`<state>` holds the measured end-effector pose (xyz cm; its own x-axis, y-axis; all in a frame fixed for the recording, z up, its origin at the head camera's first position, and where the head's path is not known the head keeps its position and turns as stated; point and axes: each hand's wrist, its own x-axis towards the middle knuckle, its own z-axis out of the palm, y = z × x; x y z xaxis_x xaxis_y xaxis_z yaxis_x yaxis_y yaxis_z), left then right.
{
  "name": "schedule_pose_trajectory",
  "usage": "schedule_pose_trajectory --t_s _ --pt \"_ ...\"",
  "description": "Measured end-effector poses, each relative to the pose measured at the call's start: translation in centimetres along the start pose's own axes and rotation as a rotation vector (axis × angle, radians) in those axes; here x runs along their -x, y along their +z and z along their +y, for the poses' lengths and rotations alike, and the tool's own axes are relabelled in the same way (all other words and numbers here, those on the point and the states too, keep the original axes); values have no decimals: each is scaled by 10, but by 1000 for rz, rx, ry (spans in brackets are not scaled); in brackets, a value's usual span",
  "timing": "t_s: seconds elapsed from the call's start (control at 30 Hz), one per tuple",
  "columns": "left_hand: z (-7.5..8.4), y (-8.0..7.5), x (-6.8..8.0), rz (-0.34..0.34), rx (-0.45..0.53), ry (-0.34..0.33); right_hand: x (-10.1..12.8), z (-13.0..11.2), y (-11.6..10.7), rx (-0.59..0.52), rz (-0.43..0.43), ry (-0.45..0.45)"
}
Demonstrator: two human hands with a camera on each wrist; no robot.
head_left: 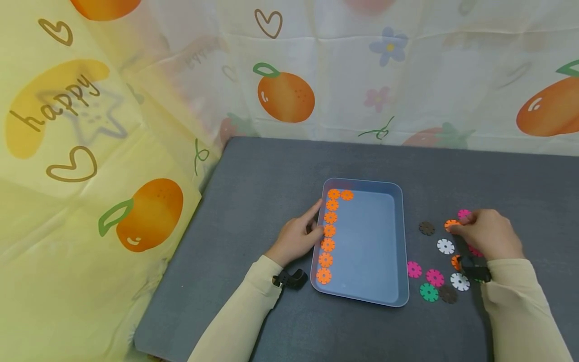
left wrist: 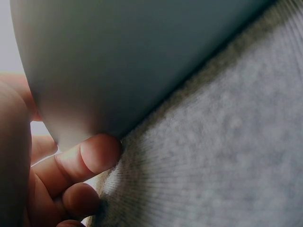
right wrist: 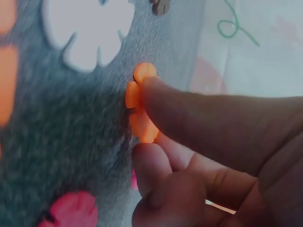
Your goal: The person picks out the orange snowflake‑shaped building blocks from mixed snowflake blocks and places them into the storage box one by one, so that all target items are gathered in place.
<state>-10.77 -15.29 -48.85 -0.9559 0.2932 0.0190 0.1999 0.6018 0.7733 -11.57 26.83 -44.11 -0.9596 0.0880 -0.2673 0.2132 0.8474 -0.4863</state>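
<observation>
While left hand [head_left: 296, 237] steadies tray [head_left: 398, 241], orange disc [head_left: 450, 224] pinched in right hand [head_left: 490, 235] grip, on mat.

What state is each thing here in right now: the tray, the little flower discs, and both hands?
Tray: flat on the table, partly filled.
Orange discs in tray: lined along its left wall.
Loose discs: scattered flat on the table.
Orange disc: pinched by fingertips.
Left hand: resting against the tray.
Right hand: pinching the orange disc.

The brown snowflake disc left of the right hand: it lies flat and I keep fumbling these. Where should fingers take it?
Probably by its notched rim. The brown disc lies flat on the grey mat, apart from its neighbours, so come from above, thumb and fingertip on opposite edges, as the right hand pinches the orange disc.
</observation>
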Motion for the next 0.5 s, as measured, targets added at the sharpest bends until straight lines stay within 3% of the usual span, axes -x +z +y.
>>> schedule_pose_trajectory --t_s 0.5 --pt "-1 0 -1 -3 -2 -2 -6 -28 2 -12 15 -67"
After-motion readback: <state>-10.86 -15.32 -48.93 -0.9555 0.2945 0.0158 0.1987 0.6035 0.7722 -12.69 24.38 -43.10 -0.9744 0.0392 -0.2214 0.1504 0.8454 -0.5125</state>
